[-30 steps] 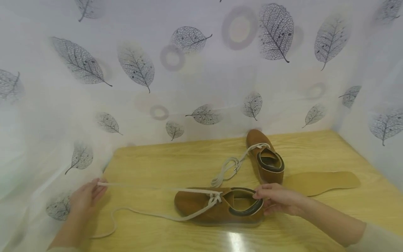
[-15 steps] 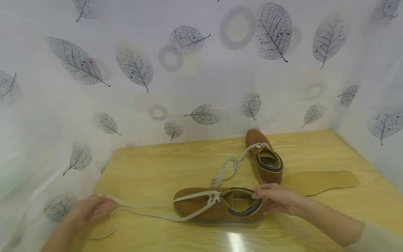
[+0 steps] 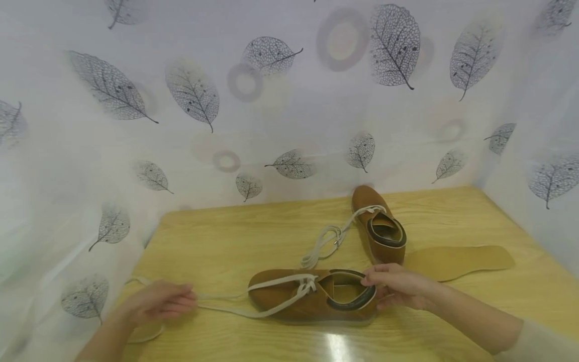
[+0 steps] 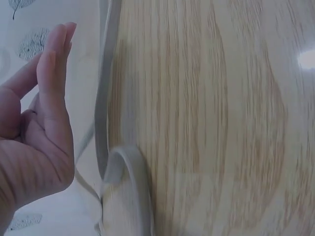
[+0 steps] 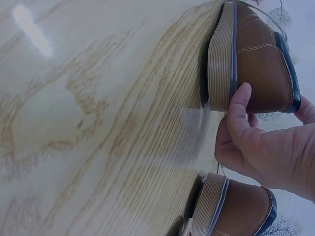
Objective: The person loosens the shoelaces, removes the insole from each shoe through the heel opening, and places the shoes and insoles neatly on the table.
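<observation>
A brown leather shoe (image 3: 276,291) lies lengthwise on the table, toe to the left. My right hand (image 3: 400,289) grips its heel, with a fingertip over the dark padded collar and other fingers against the back. The right wrist view shows the same hand (image 5: 275,152) at the heel above the ribbed sole. Two long off-white ends of the shoelace (image 3: 239,312) run from the shoe's eyelets toward my left hand (image 3: 160,304). In the left wrist view that hand (image 4: 44,118) has its fingers extended, while the flat lace (image 4: 101,108) hangs beside it, looping at the table.
A second brown shoe (image 3: 380,226) stands behind, toe toward the back, its lace (image 3: 323,246) bundled to its left. A flat tan insole (image 3: 466,262) lies right of it. Leaf-printed sheeting (image 3: 294,115) encloses the wooden table (image 3: 226,236) at the back and sides.
My left hand held a lace end taut at the far left, then released it and moved right and nearer the shoe. That lace has slackened. The right hand stays at the heel.
</observation>
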Action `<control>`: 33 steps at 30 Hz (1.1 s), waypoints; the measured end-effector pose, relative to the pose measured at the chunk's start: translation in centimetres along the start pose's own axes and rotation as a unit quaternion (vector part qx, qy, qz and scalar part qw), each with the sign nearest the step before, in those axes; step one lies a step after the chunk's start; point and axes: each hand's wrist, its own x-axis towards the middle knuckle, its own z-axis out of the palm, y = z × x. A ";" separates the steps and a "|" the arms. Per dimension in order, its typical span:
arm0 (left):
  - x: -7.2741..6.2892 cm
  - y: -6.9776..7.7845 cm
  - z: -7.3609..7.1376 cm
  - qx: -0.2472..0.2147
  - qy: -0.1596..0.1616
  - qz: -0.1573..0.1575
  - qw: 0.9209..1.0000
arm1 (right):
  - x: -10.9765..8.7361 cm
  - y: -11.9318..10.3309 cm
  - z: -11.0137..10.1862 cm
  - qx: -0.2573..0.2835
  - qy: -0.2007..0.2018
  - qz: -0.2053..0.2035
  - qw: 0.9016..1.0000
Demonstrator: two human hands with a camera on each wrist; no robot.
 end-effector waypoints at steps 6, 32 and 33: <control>0.5 0.6 2.0 -0.026 -0.029 0.011 0.999 | 0.0 -0.1 0.1 0.001 0.001 -0.003 1.000; 3.4 6.9 12.2 -0.069 -0.182 0.037 0.980 | 0.1 0.1 0.1 0.005 0.011 0.000 1.000; 3.7 7.2 12.6 -0.070 -0.187 0.035 0.979 | 0.1 0.1 0.1 0.004 0.011 0.000 1.000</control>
